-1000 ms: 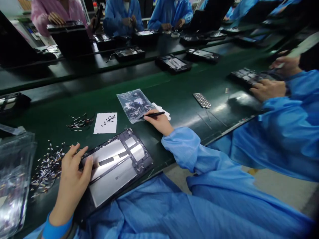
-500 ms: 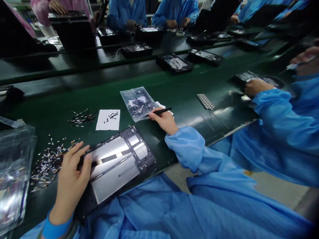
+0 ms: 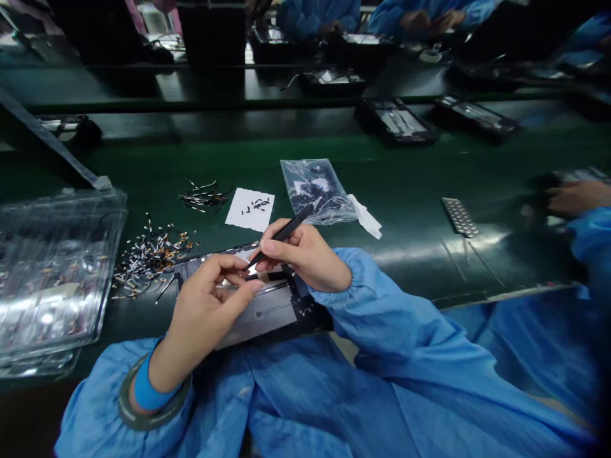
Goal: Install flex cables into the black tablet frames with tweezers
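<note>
My right hand (image 3: 310, 254) grips a pair of black tweezers (image 3: 291, 226), their tip pointing down and left to my left fingertips. My left hand (image 3: 210, 312) is closed in a pinch at that tip; a small dark piece seems to lie between finger and thumb, too small to name. Beneath both hands is an opened tablet (image 3: 277, 312) with silver battery panels, lying at the table's near edge and partly hidden by the hands. Just beyond it are a white paper (image 3: 238, 217) with tiny black pieces and a clear plastic bag (image 3: 329, 191) of dark parts.
Loose small flex cables (image 3: 153, 261) are heaped left of the tablet, with thin black strips (image 3: 203, 196) behind. Clear plastic trays (image 3: 52, 280) are stacked at far left. A metal perforated plate (image 3: 459, 217) lies to the right, near a co-worker's hand (image 3: 580, 197). More opened tablets (image 3: 398, 121) stand farther back.
My right hand has brought the tweezers from the plastic bag back over the tablet. My left hand has left the tablet's left edge and closed at the tweezers' tip. The view has turned left.
</note>
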Demonstrator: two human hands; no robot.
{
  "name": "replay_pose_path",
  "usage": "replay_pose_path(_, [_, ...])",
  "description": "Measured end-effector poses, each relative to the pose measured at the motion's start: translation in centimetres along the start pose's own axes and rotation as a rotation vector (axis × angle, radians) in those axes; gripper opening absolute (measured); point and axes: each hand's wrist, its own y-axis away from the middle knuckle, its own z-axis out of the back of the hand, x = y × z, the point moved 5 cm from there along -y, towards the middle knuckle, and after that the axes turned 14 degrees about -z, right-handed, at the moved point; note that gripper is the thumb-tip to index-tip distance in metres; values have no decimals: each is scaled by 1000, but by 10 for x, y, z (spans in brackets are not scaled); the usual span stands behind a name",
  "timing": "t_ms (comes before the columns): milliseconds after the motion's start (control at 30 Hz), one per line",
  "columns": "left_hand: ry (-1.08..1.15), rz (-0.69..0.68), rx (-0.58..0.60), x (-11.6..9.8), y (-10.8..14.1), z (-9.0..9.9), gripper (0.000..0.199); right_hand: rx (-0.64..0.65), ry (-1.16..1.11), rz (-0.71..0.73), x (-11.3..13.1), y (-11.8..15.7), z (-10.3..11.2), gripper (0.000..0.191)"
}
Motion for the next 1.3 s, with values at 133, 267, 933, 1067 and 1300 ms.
replay_pose_path(133, [-53, 13, -72, 1, 4, 4, 21, 8, -89, -154, -10, -8, -5, 33])
replay_pose_path(267, [36, 98, -62, 7, 6, 3, 22, 6, -142, -284, -20, -12, -4, 37])
replay_pose_path(933, [-333, 103, -129, 40, 23, 55, 25, -413, 367, 32, -13, -38, 44, 38])
replay_pose_path(1067, [-312, 137, -165, 45, 26, 58, 27, -410, 341, 15, -14, -36, 41, 39])
replay_pose_path(1300, [161, 198, 83, 23, 7, 23, 49, -159, 93, -149, -14, -26, 3, 39])
